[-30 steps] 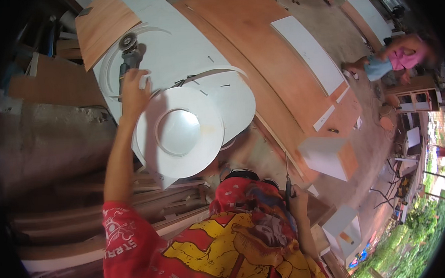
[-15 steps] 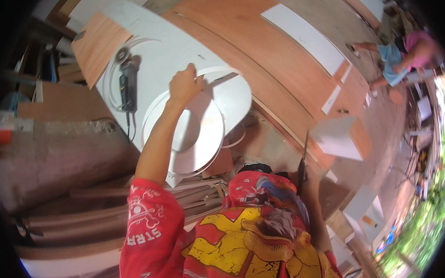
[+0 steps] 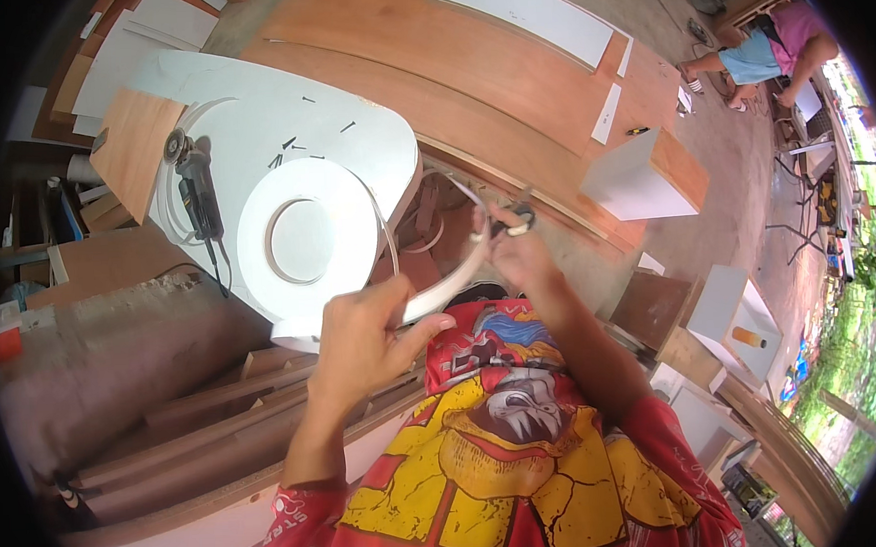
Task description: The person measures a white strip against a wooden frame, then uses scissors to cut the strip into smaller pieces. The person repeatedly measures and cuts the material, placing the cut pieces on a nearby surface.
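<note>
A large roll of white edging strip (image 3: pixel 355 218) lies flat on a white board. From it, a loose length of white strip (image 3: pixel 450 285) curves up in front of me. My left hand (image 3: pixel 358 338) is closed round this strip at the near side of the roll, its thumb stretched to the right. Farther right, my right hand (image 3: pixel 517 250) grips what look like dark-handled scissors (image 3: pixel 523 214), close to the strip's right end. Some of its fingers are hidden, and whether they also touch the strip cannot be seen.
An angle grinder (image 3: pixel 198 191) and several dark screws (image 3: pixel 289 143) lie on the white board (image 3: pixel 244 91). Long brown panels (image 3: pixel 509 104) stretch beyond it. A white box-like piece (image 3: pixel 639 177) stands right. Wood strips (image 3: pixel 210 420) fill the lower left. Another person (image 3: pixel 775 49) is at the far right.
My left hand has come back from above the roll toward me and now holds the strip. My right hand has risen from my side to the strip with the scissors. The view has shifted.
</note>
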The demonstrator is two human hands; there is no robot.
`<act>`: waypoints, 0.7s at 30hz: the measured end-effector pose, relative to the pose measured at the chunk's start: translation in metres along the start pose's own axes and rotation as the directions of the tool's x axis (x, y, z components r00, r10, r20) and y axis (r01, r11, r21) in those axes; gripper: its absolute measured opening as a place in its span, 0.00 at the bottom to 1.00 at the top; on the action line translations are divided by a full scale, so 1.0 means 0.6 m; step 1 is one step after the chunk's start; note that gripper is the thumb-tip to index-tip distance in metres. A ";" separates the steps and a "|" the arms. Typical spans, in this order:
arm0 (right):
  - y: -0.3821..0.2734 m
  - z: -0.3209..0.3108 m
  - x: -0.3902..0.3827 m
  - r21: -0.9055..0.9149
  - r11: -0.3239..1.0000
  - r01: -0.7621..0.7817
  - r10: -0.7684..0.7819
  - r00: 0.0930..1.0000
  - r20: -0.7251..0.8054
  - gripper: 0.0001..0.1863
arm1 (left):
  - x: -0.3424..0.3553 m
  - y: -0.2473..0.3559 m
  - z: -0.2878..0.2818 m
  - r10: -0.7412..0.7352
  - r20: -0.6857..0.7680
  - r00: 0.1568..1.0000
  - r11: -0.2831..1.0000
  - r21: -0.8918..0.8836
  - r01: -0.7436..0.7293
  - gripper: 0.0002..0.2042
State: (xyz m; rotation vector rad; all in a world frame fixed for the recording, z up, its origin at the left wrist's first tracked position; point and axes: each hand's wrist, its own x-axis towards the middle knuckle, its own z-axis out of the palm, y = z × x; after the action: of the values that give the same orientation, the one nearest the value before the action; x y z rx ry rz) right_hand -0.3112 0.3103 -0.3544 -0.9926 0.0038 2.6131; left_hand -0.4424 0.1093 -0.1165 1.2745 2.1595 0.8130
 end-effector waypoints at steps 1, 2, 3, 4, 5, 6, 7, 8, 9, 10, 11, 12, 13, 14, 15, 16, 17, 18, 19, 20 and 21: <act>-0.012 -0.024 -0.004 -0.164 0.976 0.141 -0.129 0.989 0.078 0.10 | -0.021 -0.003 0.005 -0.031 0.038 0.999 0.999 -0.013 0.032 0.17; -0.035 -0.047 -0.017 -0.292 0.913 0.287 -0.216 0.944 0.251 0.11 | -0.043 -0.008 0.009 -0.065 0.063 0.996 0.997 -0.038 0.067 0.15; -0.053 -0.061 -0.025 -0.367 0.870 0.328 -0.275 0.943 0.191 0.13 | -0.061 -0.018 0.014 -0.087 0.131 0.988 0.990 -0.103 0.101 0.15; -0.070 -0.071 -0.035 -0.338 0.853 0.396 -0.317 0.910 0.266 0.15 | -0.074 -0.032 0.023 -0.103 0.201 0.974 0.979 -0.152 0.135 0.14; -0.099 -0.073 -0.049 -0.284 0.891 0.356 -0.344 0.934 0.090 0.15 | -0.088 -0.045 0.037 -0.116 0.276 0.954 0.963 -0.202 0.176 0.14; -0.124 -0.073 -0.071 -0.220 0.919 0.326 -0.352 0.932 -0.091 0.16 | -0.105 -0.056 0.052 -0.293 0.426 0.856 0.920 -0.117 0.373 0.13; -0.143 -0.068 -0.099 -0.651 0.508 0.564 -0.597 0.775 0.206 0.16 | -0.114 -0.066 0.071 -0.277 0.403 0.872 0.955 0.021 0.294 0.12; -0.160 -0.057 -0.128 -0.770 -0.119 0.627 -0.576 0.588 0.568 0.17 | -0.118 -0.075 0.093 -0.235 0.365 0.901 0.971 0.129 0.201 0.11; -0.169 -0.040 -0.154 -0.511 -0.700 0.499 -0.299 0.444 0.844 0.17 | -0.118 -0.081 0.111 -0.244 0.376 0.894 0.954 0.260 0.150 0.10; -0.166 -0.019 -0.168 -0.628 -0.570 0.529 -0.384 0.504 0.773 0.16 | -0.113 -0.084 0.126 -0.198 0.316 0.928 0.963 0.237 0.125 0.10; -0.162 0.005 -0.181 -0.784 -0.266 0.562 -0.499 0.616 0.610 0.16 | -0.096 -0.087 0.141 -0.220 0.273 0.936 0.962 -0.097 0.254 0.11; -0.156 0.023 -0.205 -0.820 0.205 0.534 -0.522 0.769 0.370 0.18 | -0.071 -0.085 0.160 -0.269 0.292 0.918 0.838 -0.398 0.372 0.13; -0.145 0.039 -0.231 -0.842 0.293 0.452 -0.485 0.829 0.277 0.22 | -0.042 -0.077 0.179 -0.308 0.335 0.891 0.613 -0.646 0.454 0.14; -0.125 0.055 -0.246 -0.817 0.324 0.477 -0.483 0.826 0.290 0.20 | -0.009 -0.070 0.189 -0.327 0.387 0.862 0.446 -0.741 0.502 0.20; -0.103 0.067 -0.261 -0.855 0.233 0.463 -0.513 0.806 0.296 0.20 | 0.020 -0.055 0.205 -0.294 0.354 0.888 0.348 -0.825 0.444 0.25; -0.078 0.074 -0.283 -0.775 0.416 0.476 -0.447 0.849 0.281 0.20 | 0.048 -0.040 0.218 -0.252 0.384 0.888 0.209 -0.875 0.437 0.29; -0.062 0.079 -0.295 -0.826 0.340 0.449 -0.416 0.860 0.296 0.20 | 0.073 -0.023 0.230 -0.221 0.423 0.879 0.065 -0.893 0.446 0.33; -0.046 0.078 -0.310 -0.844 0.341 0.415 -0.366 0.885 0.287 0.20 | 0.100 -0.011 0.233 -0.128 0.510 0.850 -0.025 -0.859 0.512 0.35; -0.031 0.074 -0.325 -0.791 0.376 0.482 -0.342 0.866 0.365 0.20 | 0.125 0.001 0.236 0.055 0.553 0.831 -0.119 -0.823 0.555 0.37; -0.027 0.065 -0.342 -0.801 0.248 0.546 -0.310 0.828 0.468 0.21 | 0.142 0.015 0.245 0.110 0.486 0.867 -0.167 -0.851 0.498 0.37; -0.026 0.052 -0.358 -0.809 0.114 0.577 -0.258 0.804 0.536 0.21 | 0.163 0.024 0.245 0.131 0.465 0.876 -0.249 -0.839 0.483 0.34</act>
State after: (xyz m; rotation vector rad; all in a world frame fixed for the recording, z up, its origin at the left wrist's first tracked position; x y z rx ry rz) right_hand -0.1768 0.2609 -0.1904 -0.6764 -1.9116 1.9084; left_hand -0.3773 0.2371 -0.2200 0.0357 0.5551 1.4592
